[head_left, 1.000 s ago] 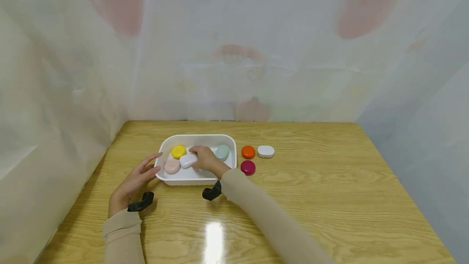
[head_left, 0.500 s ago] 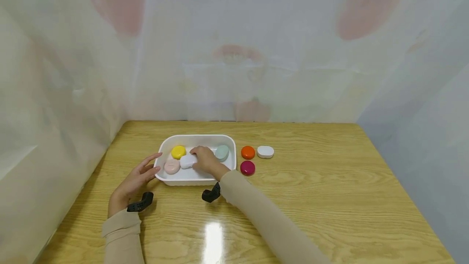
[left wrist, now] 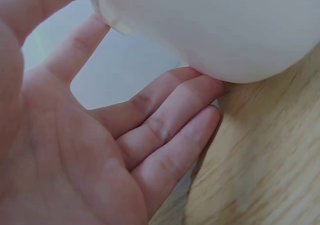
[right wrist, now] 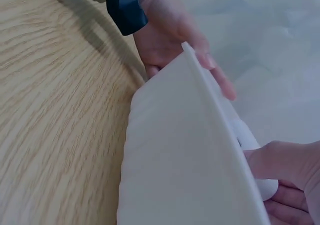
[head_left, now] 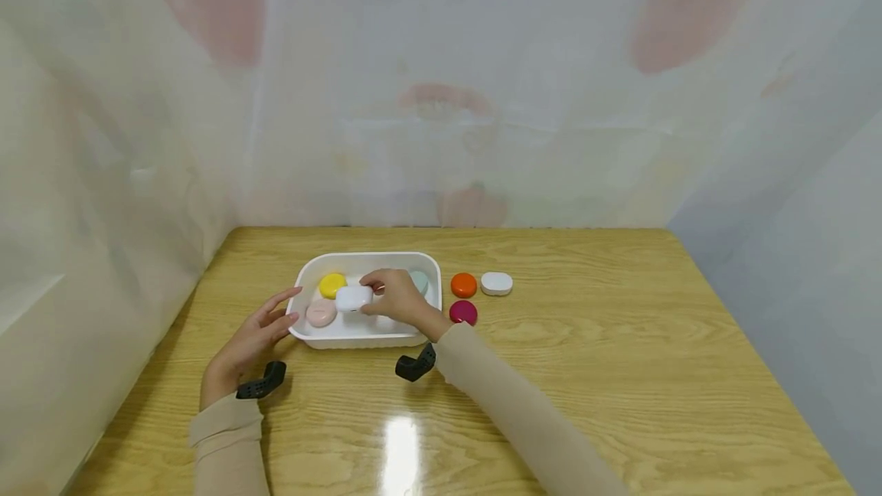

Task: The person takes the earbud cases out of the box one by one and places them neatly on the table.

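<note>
My right hand [head_left: 401,298] pinches a small white earbud case [head_left: 354,298] between thumb and fingers, over the white tray [head_left: 372,341]. In the right wrist view the case [right wrist: 269,187] shows behind the tray's side wall, with the thumb on it. My left hand [head_left: 249,337] touches the tray's left end, fingers spread and fairly straight. Seen from the left wrist, its fingertips [left wrist: 205,85] rest against the outer wall. Inside the tray lie a yellow round case [head_left: 333,285], a pale pink one [head_left: 321,313] and a mint one [head_left: 418,282], partly hidden by the right hand.
Right of the tray, on the wooden table [head_left: 620,343], are an orange round case [head_left: 464,285], a magenta one [head_left: 463,312] and a white oblong one [head_left: 496,283]. Pale printed sheeting [head_left: 579,121] hangs behind and at both sides.
My right hand has lifted the white earbud case up from the tray floor, drawing back slightly to the right. The left hand keeps its place at the tray's end.
</note>
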Available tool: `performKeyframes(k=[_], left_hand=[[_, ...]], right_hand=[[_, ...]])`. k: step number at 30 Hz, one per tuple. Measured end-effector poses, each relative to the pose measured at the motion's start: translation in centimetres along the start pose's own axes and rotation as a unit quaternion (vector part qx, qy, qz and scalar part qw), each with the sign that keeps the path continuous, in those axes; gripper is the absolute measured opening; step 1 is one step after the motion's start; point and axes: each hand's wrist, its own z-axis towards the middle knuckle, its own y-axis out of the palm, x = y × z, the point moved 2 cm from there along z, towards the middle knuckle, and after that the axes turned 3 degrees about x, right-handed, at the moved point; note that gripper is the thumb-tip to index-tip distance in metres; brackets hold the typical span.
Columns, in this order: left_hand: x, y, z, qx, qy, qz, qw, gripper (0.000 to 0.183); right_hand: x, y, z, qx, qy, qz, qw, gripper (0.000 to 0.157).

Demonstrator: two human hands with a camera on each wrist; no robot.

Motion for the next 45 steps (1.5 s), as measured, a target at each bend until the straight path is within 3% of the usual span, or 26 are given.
performKeyframes(k=[9,18,32,45], left_hand=[[0.1,0.1,-0.1,-0.001,-0.004,-0.023,0.9997,0.061],[0.0,0.0,0.1,0.001,-0.002,-0.019,0.9998,0.061],[-0.1,-0.1,0.1,0.003,-0.010,-0.005,0.9999,0.062],[0.0,0.0,0.0,0.007,-0.006,-0.013,0.9999,0.062]], right_hand=[[1.0,-1.9,-2.1,0.009,-0.033,0.035,0.999,0.044],[2.2,-3.9,-4.5,0.023,-0.039,0.103,0.994,0.042],[4.9,-7.6,-8.6,0.082,-0.058,0.119,0.988,0.043],[7.8,-10.2,-11.3,0.098,-0.017,0.110,0.989,0.042]])
